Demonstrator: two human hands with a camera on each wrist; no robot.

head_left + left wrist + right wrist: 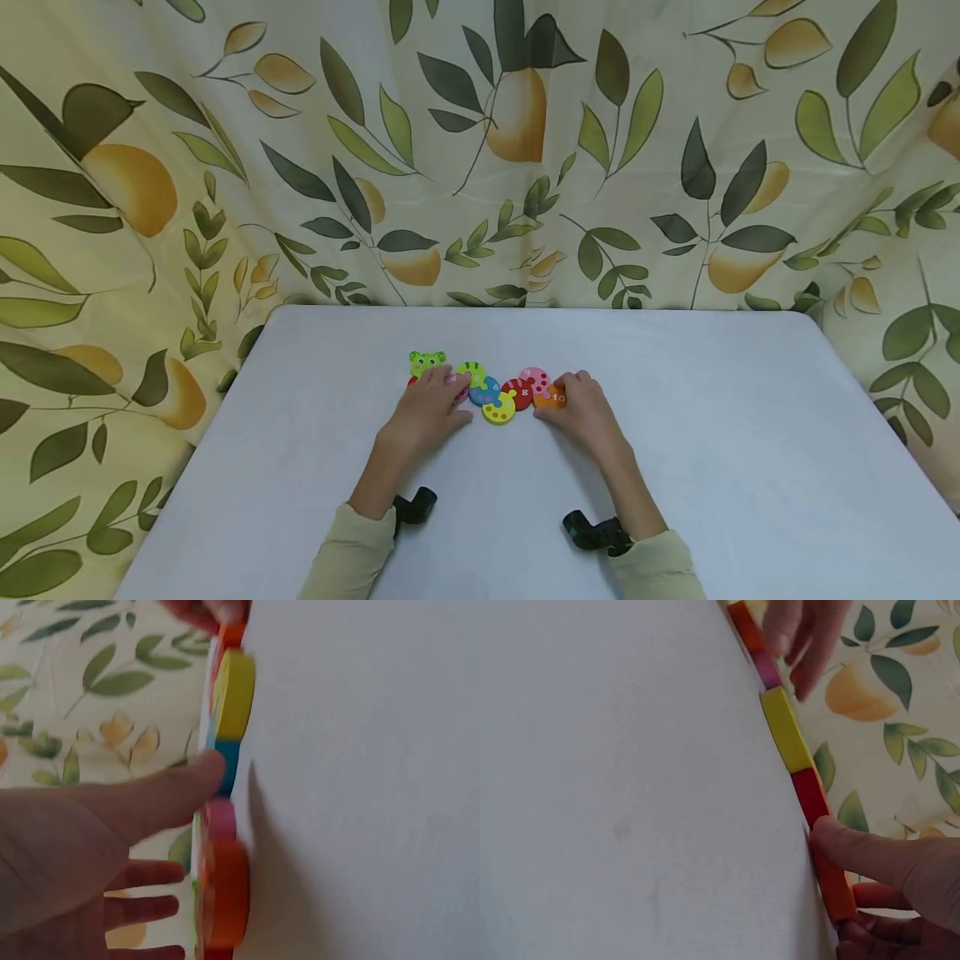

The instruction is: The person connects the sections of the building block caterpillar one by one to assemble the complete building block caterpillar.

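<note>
A row of thick, colourful puzzle pieces forms a wavy caterpillar, starting at the left with a green animal-face piece [426,361]. My left hand [423,417] lies over the left part with fingers and thumb extended, hiding some pieces; an orange piece [229,896] there shows from the side. In the middle run a striped green piece [472,372], a blue piece [484,392], a yellow piece [498,410], a red piece [517,395] and a pink piece [535,380]. At the right end, my right hand [590,417] pinches an orange piece [832,877] between thumb and fingers.
The row lies on a white table [750,467], towards its far edge. Behind and beside the table hangs a curtain [480,200] printed with leaves and fruit. Black wrist cameras [596,532] are strapped to both wrists.
</note>
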